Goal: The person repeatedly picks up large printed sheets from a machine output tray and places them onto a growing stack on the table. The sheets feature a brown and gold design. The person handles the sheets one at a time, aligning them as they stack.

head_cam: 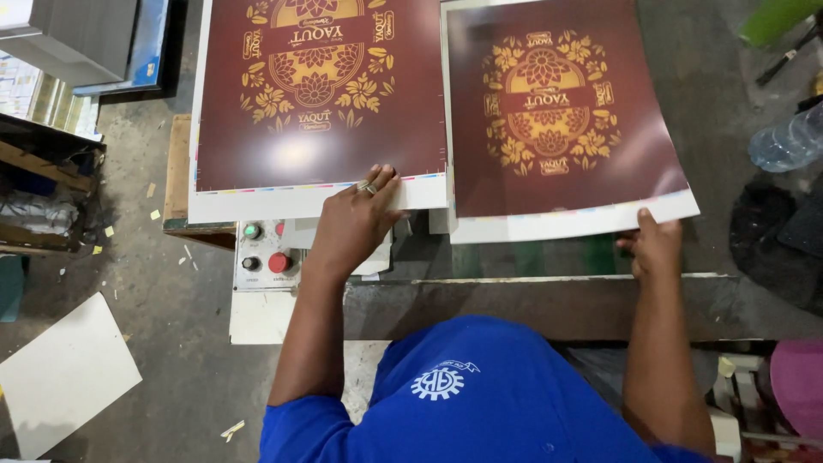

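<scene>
Two glossy printed sheets are seen from above, side by side. The left sheet [317,103] lies flat on the worktop [549,304]; the right sheet [561,120] is raised at its near edge and curves slightly. Both are maroon with a gold floral medallion and a white margin carrying a thin strip of colour marks. Glare is thrown across the lower part of the left sheet.

The left hand [356,219] is laid flat, fingers spread, on the white near margin of the left sheet; a ring [369,187] is worn on one finger. Nothing is gripped by it, only pressed. The right hand [656,249] is closed on the near right corner of the right sheet, thumb on top, fingers hidden beneath the paper.

Just below the left sheet a small grey control panel [261,255] is set, with a green button [251,231], a red button [279,262] and a black knob [250,263]. The near edge of the worktop is worn, dark metal. A blue shirt [463,403] fills the lower middle of the view.

The floor [163,326] is grey concrete, littered with paper scraps. A white board [64,373] lies at lower left; stacked boards and printed stock [51,77] are kept at upper left. A clear plastic bottle [789,141] lies at right, a pink round object [797,386] at lower right.
</scene>
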